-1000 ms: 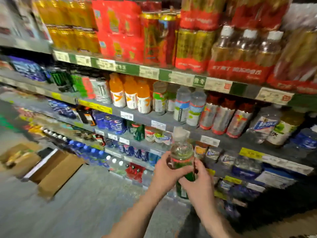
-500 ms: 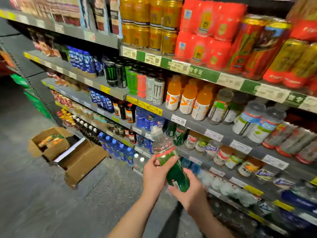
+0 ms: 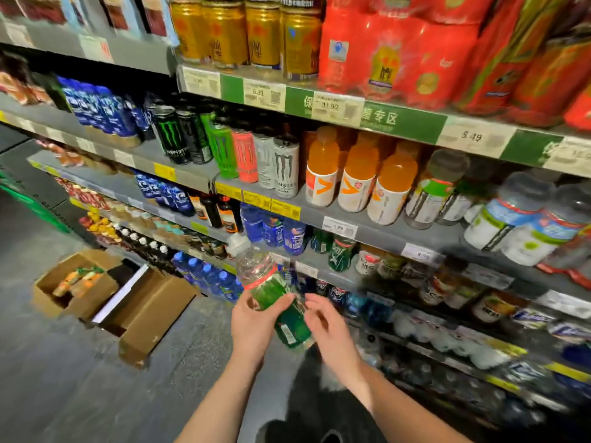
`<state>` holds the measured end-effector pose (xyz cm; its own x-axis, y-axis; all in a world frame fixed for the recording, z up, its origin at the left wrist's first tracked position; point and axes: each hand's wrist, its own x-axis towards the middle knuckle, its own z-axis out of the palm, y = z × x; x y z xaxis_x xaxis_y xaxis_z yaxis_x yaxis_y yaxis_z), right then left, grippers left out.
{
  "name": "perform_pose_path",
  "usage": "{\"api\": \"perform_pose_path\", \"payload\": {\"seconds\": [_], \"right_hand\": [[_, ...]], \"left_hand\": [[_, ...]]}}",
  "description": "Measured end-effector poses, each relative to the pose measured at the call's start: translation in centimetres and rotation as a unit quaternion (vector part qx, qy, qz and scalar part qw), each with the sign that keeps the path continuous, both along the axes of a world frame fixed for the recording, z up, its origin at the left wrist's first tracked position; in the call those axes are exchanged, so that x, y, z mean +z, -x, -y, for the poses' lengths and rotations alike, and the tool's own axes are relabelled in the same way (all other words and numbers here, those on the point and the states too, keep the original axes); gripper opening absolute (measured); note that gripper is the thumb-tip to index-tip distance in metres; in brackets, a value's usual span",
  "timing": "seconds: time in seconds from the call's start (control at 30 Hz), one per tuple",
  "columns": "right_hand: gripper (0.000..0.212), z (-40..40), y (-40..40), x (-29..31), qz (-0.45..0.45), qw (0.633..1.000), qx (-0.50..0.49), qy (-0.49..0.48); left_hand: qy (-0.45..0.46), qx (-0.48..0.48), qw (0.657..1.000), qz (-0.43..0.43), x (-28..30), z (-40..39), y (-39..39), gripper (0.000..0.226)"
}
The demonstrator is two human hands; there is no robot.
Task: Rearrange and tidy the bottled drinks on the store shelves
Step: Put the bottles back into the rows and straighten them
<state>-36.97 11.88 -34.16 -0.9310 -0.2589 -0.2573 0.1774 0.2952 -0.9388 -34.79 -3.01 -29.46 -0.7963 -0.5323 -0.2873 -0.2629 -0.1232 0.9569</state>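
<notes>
left hand (image 3: 252, 324) grips green-label bottle (image 3: 275, 302) mid-air, tilted, just off the shelves (image 3: 367, 225); right hand (image 3: 326, 324) loose-fingered beside it, holding nothing, probably freeing up to clear a slot

Price tags (image 3: 330, 106) read 31.90, 5.49; Monster on cans (image 3: 285, 167).

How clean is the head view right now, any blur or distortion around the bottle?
Head view: right hand motion-smeared; green-labelled bottle in left hand fairly sharp; shelf edges bow from the wide-angle lens; lower right shelves dark and soft.
</notes>
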Motion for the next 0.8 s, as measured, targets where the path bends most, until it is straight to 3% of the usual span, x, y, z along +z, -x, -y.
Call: {"api": "perform_pose_path", "payload": {"seconds": [0.07, 0.13, 0.3, 0.4, 0.6, 0.8], "right_hand": [[0.009, -0.3, 3.1, -1.8, 0.012, 0.991, -0.131, -0.001], [0.009, -0.3, 6.3, -4.1, 0.011, 0.977, -0.212, -0.028], [0.036, 4.0, 13.4, -8.9, -0.024, 0.971, -0.217, -0.099], [0.058, 7.3, 17.3, -12.2, -0.072, 0.950, -0.272, -0.137], [0.064, 9.3, 21.2, -18.1, -0.140, 0.888, -0.379, -0.219], [0.080, 10.2, 24.3, -19.7, -0.159, 0.874, -0.398, -0.228]], "left_hand": [[0.014, 0.000, 1.000, 0.012, -1.1, 0.7, 1.4, 0.034], [0.033, -0.025, 0.999, 0.025, -2.6, 1.4, 3.2, 0.034], [0.072, -0.076, 0.993, 0.050, -8.1, 2.9, 8.1, 0.039], [0.082, -0.102, 0.991, 0.043, -11.4, 4.2, 10.8, 0.035], [0.120, -0.125, 0.985, 0.023, -17.9, 7.2, 15.6, 0.045], [0.155, -0.138, 0.978, 0.010, -20.6, 8.0, 17.7, 0.050]]}}
